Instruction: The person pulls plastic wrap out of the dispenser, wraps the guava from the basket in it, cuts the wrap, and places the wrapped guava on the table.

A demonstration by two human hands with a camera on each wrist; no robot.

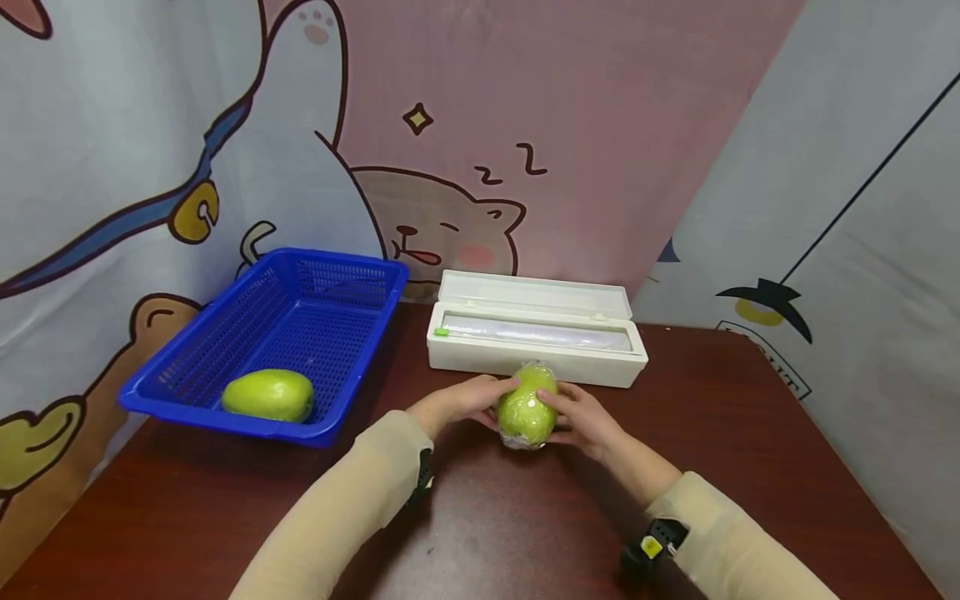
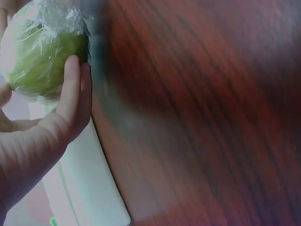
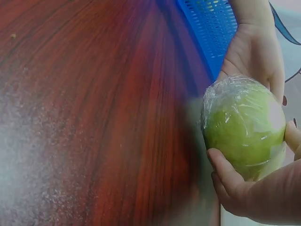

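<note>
Between both hands is a green oval fruit (image 1: 528,407) wrapped in clear plastic film, held above the table in front of a white box. My left hand (image 1: 476,398) holds its left side, thumb near the top and fingers lower down. From the right, my right hand (image 1: 592,419) grips it with thumb and fingers on its side. Crumpled film (image 2: 59,19) bunches at one end of the fruit in the left wrist view. The right wrist view shows the film (image 3: 233,87) wrinkled over the end nearer the left palm.
Behind the hands, the white cling film box (image 1: 536,333) stands with its lid up, a film roll and green slider inside. A blue plastic basket (image 1: 386,333) at the left holds another green fruit (image 1: 268,396). All stand on a dark red-brown table (image 1: 480,533) before a cartoon-printed cloth.
</note>
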